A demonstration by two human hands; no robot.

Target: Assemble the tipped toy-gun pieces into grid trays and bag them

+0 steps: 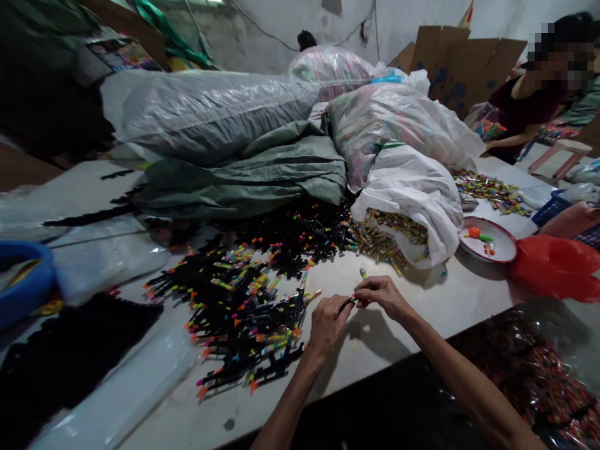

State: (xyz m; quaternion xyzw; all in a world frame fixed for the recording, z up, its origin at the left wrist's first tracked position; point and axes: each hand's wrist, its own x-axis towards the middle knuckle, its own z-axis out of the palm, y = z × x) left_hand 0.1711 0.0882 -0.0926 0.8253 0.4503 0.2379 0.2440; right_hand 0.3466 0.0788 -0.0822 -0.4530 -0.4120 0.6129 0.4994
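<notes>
My left hand (329,324) is closed on a small black piece (346,304), mostly hidden by the fingers. Its free end meets the pinched fingertips of my right hand (382,294); what those fingertips hold is too small to make out. Just beyond the right hand lies a short tube with a coloured pattern (362,273). Left of my hands spreads a pile of black plastic pieces with orange, pink and yellow tips (244,312), mixed with patterned tubes. More such tubes (382,240) spill from a white woven sack (412,187).
Large stuffed bags (210,112) and a dark green sack (253,172) stand across the back of the white table (220,415). A red-rimmed plate (504,253) and a red plastic bag (555,265) are at right. A blue basin (28,253) stands left. Another person (529,106) sits far right.
</notes>
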